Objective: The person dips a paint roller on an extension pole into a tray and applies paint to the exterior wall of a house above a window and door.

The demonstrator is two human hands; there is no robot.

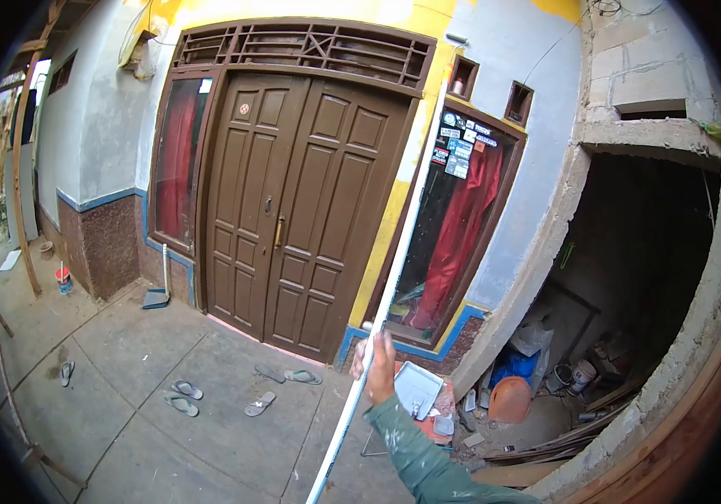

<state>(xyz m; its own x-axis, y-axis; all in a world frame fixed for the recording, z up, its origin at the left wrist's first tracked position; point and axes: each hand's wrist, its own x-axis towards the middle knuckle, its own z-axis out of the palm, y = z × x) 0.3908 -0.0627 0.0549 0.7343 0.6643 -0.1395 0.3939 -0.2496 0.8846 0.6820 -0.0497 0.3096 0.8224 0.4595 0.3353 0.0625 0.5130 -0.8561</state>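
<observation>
My right hand (376,367) reaches forward from a green, paint-flecked sleeve (423,462) and is closed around a long white pole (402,244). The pole runs slantwise from the bottom of the view up past the right edge of the brown double door (310,210), to the yellow wall by the top of the door frame. Its top end is too thin to make out. My left hand is out of view.
Several sandals (260,403) lie on the concrete floor before the door. A white paint tray (418,388), an orange bucket (509,399) and a white bucket (581,374) stand among rubble at the right. Red-curtained windows (461,218) flank the door. Wooden poles (3,353) lean at left.
</observation>
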